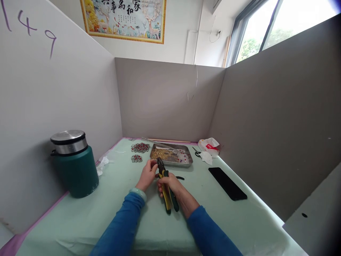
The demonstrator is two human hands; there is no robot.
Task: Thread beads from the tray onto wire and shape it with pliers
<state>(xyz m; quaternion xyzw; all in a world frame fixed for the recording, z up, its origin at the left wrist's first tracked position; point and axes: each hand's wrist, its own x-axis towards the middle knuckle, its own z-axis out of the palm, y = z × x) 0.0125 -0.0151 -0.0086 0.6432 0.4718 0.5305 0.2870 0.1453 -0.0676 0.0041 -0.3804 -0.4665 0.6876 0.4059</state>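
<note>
My right hand (170,183) is wrapped round the yellow and dark green handles of a pair of pliers (167,195), whose dark jaws point away from me. Just left of the jaws, my left hand (148,174) has its fingers pinched together; what they hold, if anything, is too small to make out. Behind both hands lies a metal tray (183,164) with gold-coloured bits on its left side and red and clear pieces on its right. Two piles of small red and grey pieces, one larger (140,148) and one smaller (136,158), rest left of the tray.
A green flask (76,170) with a steel lid stands at the left, near crumpled tissue (102,165). On the right are a black phone (227,184), scissors (197,153) and a tissue pack (209,146). Grey panels enclose the green-covered table (106,217).
</note>
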